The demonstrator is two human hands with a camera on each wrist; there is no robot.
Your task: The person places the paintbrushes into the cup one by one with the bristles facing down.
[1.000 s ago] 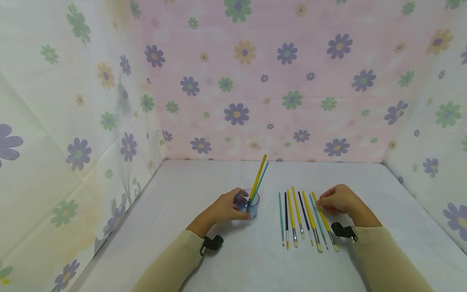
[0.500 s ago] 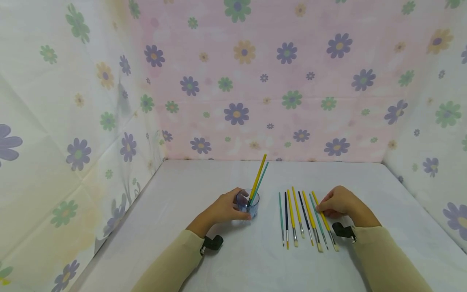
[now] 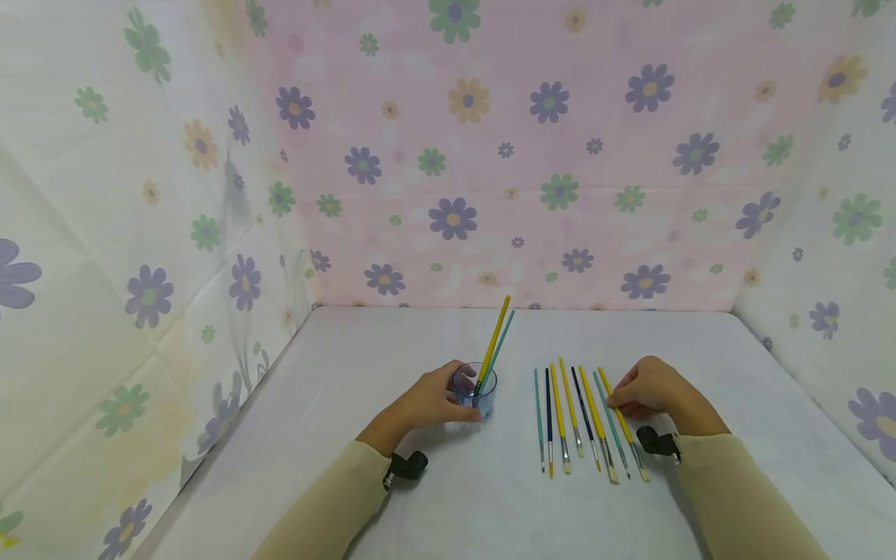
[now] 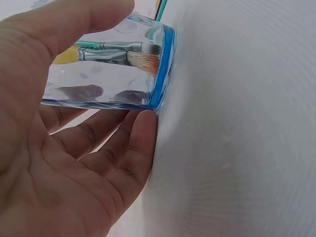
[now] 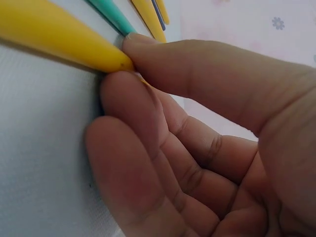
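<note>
A clear blue-rimmed cup (image 3: pixel 475 390) stands on the white table (image 3: pixel 392 365) with a yellow brush (image 3: pixel 494 341) and a teal brush (image 3: pixel 502 344) leaning in it. My left hand (image 3: pixel 428 401) grips the cup (image 4: pixel 113 69), thumb and fingers round its wall. Right of it lies a row of several yellow, teal and dark blue brushes (image 3: pixel 577 412). My right hand (image 3: pixel 647 387) pinches the rightmost yellow brush (image 3: pixel 621 424) near its handle end; the right wrist view shows thumb and fingers (image 5: pixel 133 94) closed on that yellow brush (image 5: pixel 59 42).
Flowered cloth walls stand on the left (image 3: pixel 140 233), back (image 3: pixel 525 155) and right (image 3: pixel 826 233) of the table. Bare tabletop lies behind the cup and the brushes and along the front edge.
My right hand has slid slightly nearer along the rightmost yellow brush and closed on it. The left hand and cup have stayed put.
</note>
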